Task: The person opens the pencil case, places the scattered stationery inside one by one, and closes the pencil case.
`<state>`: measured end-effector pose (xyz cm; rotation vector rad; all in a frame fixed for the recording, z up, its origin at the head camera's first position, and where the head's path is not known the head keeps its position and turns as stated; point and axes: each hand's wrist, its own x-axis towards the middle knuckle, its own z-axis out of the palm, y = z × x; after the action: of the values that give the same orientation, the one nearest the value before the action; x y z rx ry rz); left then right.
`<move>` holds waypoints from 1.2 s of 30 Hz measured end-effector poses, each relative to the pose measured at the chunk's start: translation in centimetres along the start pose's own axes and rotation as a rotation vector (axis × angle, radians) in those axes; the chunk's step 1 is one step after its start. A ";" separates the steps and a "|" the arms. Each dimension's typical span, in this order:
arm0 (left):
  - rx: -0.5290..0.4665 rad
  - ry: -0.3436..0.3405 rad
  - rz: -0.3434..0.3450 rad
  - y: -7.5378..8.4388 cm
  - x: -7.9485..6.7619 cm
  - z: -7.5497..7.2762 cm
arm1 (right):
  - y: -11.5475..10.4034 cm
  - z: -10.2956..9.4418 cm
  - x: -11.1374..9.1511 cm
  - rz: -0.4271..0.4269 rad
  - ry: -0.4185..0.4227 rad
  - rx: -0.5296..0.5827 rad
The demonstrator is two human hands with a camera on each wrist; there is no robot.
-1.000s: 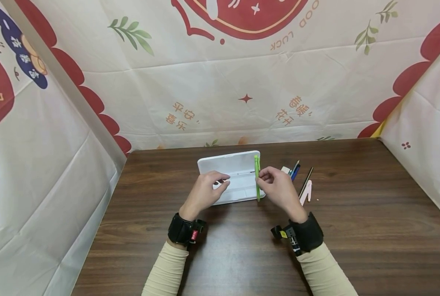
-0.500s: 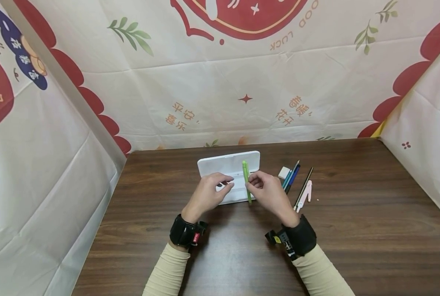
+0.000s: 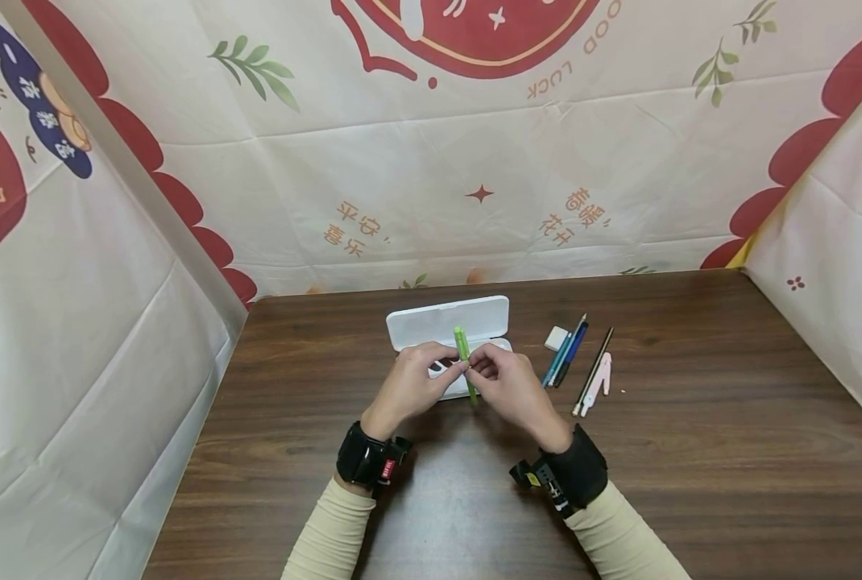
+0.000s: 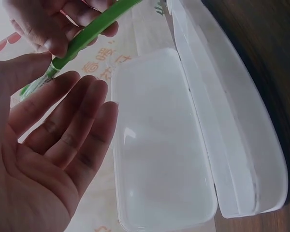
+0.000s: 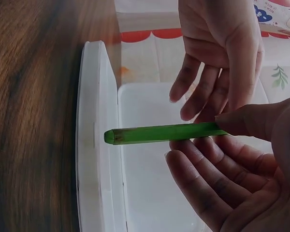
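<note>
A green pen stands tilted over the open white pencil case. My right hand pinches it between thumb and fingers. From the other side my left hand has come up to the pen; in the left wrist view its thumb and index finger close on the pen near one end, the other fingers extended. In the right wrist view the pen's free end points toward the case. Both hands hide part of the case's base.
To the right on the brown table lie a white eraser, blue pens, a dark pencil and a pink-white compass-like tool. A printed cloth hangs behind the table.
My right hand has carried the green pen leftward from the case's right end to its middle. My left hand has shifted slightly right and now meets the pen.
</note>
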<state>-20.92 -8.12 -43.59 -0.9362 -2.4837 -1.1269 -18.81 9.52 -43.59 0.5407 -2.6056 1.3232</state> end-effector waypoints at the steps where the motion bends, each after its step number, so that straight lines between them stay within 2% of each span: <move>1: 0.003 0.003 -0.002 0.0 0.0 0.0 | 0.0 0.1 0.0 -0.005 0.001 0.001; 16: -0.001 0.032 -0.042 0.0 0.0 0.5 | -0.3 0.2 -0.1 -0.003 0.009 0.010; 22: -0.028 0.063 -0.028 0.0 0.1 0.8 | -0.2 0.3 -0.1 -0.004 0.027 0.010; 29: -0.087 0.074 -0.013 -0.1 0.2 1.2 | -0.2 0.3 0.0 0.003 0.034 0.004; 36: -0.095 0.079 -0.008 -0.2 0.2 1.4 | -0.1 0.2 0.0 0.006 0.027 0.006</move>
<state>-21.19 -7.13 -44.54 -0.8896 -2.3917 -1.2689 -18.74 9.29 -43.61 0.5126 -2.5840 1.3313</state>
